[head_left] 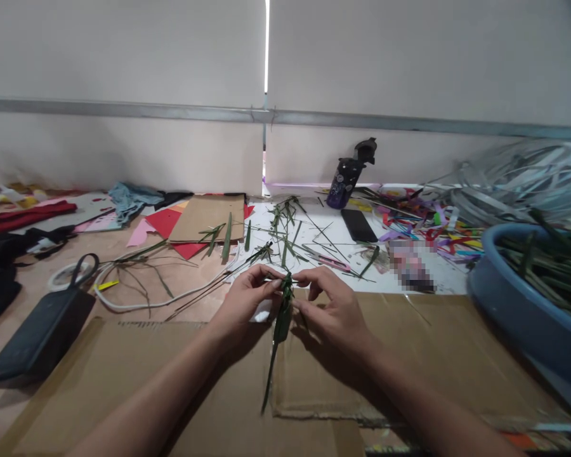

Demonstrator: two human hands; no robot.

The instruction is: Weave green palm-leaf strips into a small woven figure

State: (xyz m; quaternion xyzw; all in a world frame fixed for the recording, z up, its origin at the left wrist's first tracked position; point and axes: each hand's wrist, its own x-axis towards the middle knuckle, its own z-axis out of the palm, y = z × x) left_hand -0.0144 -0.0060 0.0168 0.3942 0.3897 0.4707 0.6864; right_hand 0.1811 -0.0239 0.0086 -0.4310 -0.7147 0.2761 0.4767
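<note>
My left hand (pixel 248 295) pinches the top of a green woven leaf piece (pixel 283 311) between thumb and fingers. From the other side, the bent fingers and thumb of my right hand (pixel 330 308) close on the same piece near its upper end. The piece hangs over the cardboard (pixel 385 355), with a long thin leaf tail pointing down toward me. Its finer details are too small to make out. Beyond my hands, loose leaf pieces (pixel 285 212) and a pink cutter (pixel 333 261) lie on a white sheet (pixel 261 219).
A blue basin (pixel 523 311) of long leaves stands at right. Behind are a dark bottle (pixel 344 183), a phone (pixel 358 225), colored ribbons (pixel 442 238) and coiled clear strips (pixel 528 178). At left lie a black power bank (pixel 40 336), a white cable (pixel 137 307) and cloth scraps (pixel 128 202).
</note>
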